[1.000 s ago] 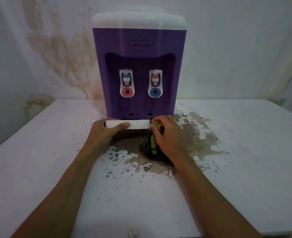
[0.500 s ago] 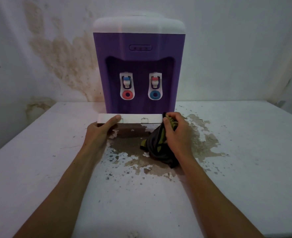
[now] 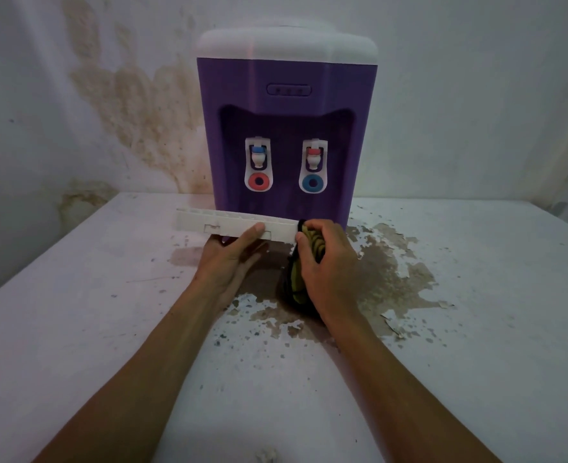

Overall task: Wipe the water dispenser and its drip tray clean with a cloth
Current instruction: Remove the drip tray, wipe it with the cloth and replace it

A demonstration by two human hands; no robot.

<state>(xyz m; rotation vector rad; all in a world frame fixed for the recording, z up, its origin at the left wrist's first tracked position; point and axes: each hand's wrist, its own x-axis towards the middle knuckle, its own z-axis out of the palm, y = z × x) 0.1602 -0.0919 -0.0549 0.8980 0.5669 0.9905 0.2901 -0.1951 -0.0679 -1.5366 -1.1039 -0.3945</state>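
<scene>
Drip tray out of dispenser, held at table centre.
Left hand (image 3: 231, 259) grips long white plastic drip tray (image 3: 222, 225) from below, thumb on front face; tray tilted, left end overhanging. Right hand (image 3: 329, 262) curled round dark olive-striped cloth (image 3: 309, 248), touching tray's right end. Purple white-topped water dispenser (image 3: 286, 128) just behind. White peeling table (image 3: 476, 329) open both sides.

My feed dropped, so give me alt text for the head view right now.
The left hand holds the white drip tray in front of the purple water dispenser, while the right hand presses a dark and yellow cloth against the tray's right end. They are above a stained white table.
</scene>
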